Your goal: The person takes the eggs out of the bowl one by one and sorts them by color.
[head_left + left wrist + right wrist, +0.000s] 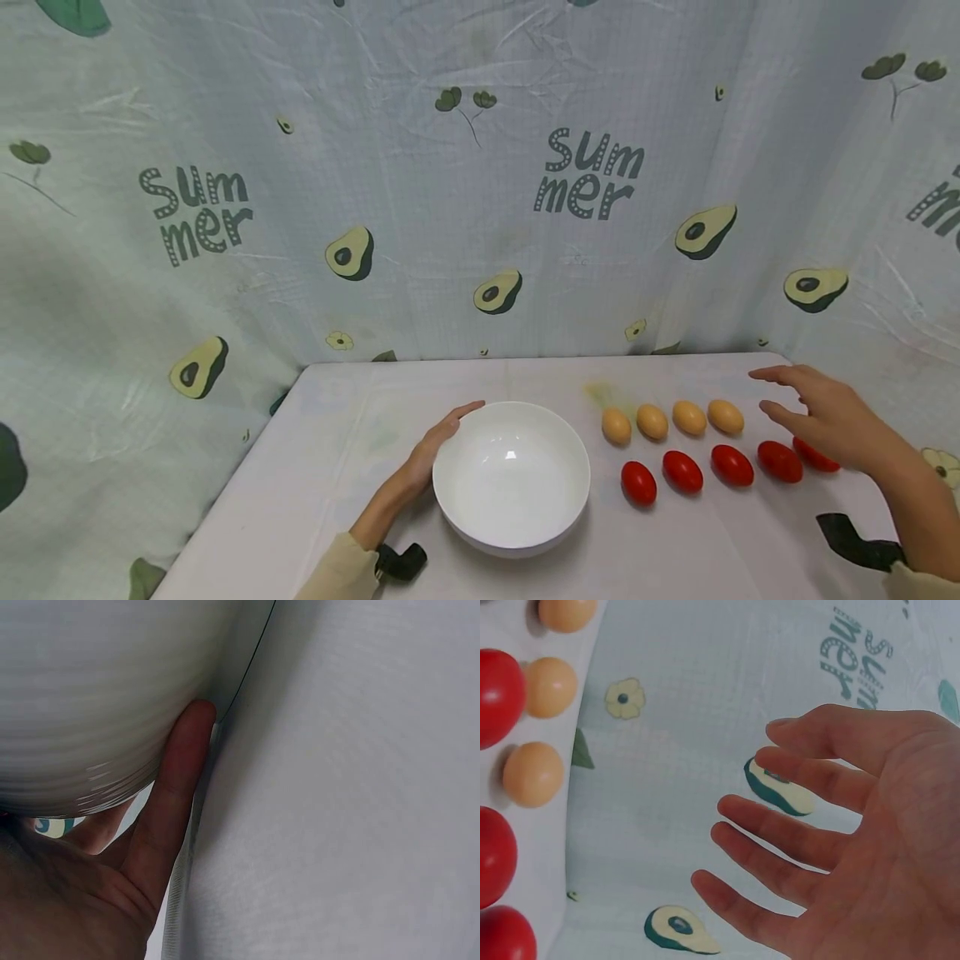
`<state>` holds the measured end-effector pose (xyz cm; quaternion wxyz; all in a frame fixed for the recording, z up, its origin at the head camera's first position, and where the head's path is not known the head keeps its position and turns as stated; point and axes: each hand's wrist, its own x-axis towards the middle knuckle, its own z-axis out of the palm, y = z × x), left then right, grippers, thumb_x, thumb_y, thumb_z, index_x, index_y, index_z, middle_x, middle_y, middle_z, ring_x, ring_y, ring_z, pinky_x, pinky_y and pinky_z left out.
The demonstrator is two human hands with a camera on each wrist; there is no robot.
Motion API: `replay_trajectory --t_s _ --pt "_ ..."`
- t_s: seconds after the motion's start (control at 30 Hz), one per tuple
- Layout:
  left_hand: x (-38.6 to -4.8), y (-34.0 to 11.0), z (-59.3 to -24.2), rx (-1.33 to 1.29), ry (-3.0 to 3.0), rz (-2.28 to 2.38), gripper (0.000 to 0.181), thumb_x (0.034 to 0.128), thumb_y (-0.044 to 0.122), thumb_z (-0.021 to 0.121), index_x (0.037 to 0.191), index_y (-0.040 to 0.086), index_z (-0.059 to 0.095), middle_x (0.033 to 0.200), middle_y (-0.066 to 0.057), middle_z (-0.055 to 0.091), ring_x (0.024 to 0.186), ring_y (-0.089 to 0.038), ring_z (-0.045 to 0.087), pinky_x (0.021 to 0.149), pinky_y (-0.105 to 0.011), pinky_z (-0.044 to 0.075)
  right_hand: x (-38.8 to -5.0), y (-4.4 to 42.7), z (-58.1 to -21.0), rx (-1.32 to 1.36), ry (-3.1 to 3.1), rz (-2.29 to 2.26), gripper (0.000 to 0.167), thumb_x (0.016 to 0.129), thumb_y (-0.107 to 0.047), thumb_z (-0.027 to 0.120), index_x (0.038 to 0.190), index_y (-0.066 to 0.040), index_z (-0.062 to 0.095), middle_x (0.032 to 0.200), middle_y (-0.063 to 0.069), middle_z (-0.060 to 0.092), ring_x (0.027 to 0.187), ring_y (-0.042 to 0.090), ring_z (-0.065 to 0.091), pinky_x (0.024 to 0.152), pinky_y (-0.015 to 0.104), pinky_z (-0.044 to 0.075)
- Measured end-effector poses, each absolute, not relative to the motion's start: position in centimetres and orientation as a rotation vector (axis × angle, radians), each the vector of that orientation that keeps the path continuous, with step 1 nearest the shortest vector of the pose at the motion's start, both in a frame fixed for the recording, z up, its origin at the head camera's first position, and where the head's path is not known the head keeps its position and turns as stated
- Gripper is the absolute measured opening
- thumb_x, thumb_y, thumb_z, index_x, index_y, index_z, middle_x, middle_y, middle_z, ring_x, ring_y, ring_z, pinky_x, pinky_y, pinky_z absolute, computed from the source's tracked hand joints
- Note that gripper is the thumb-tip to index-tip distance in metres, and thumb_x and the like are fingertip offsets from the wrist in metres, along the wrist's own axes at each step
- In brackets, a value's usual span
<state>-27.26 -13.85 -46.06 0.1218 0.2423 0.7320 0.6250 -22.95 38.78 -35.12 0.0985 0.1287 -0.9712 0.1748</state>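
A white bowl (510, 546) stands on the table, its inside bare. My left hand (431, 446) rests against the bowl's left side with extended fingers; in the left wrist view, one straight finger of that hand (142, 855) lies along the bowl's outer wall (90, 697). To the bowl's right are a back row of tan eggs (652, 422) and a front row of red eggs (682, 472). My right hand (840, 417) hovers at the right end of the rows, partly covering the rightmost red egg (813, 454). Its fingers are spread, with nothing between them.
A pale cloth covers the table (300, 500). Behind it hangs a curtain (420, 208) printed with avocados and lettering. A yellowish stain (600, 393) marks the cloth behind the tan eggs. Black straps (858, 543) sit at both wrists.
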Motion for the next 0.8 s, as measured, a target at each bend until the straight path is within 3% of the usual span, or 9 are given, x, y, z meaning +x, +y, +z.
replay_trajectory --t_s 0.3,0.8 --pt "-27.1 -13.7 -46.1 0.679 2.143 1.809 0.055 0.1133 0.039 0.019 0.163 0.018 0.032 0.171 -0.004 0.03 0.16 -0.024 0.023 0.114 -0.008 0.028 -22.9 37.5 -35.2 0.395 -2.878 0.497 0.05 0.093 -0.021 0.073 0.137 -0.003 0.057 0.137 0.034 0.055 0.119 0.054 0.053 0.083 0.071 0.055" --pt "-27.2 -14.0 -45.9 0.642 2.188 1.793 0.055 0.1135 0.039 0.021 0.162 0.017 0.033 0.171 -0.005 0.028 0.161 -0.027 0.021 0.117 -0.012 0.024 -23.2 35.6 -35.1 0.447 -2.903 0.548 0.05 0.096 -0.026 0.072 0.139 -0.005 0.058 0.14 0.031 0.054 0.124 0.05 0.051 0.09 0.072 0.052"
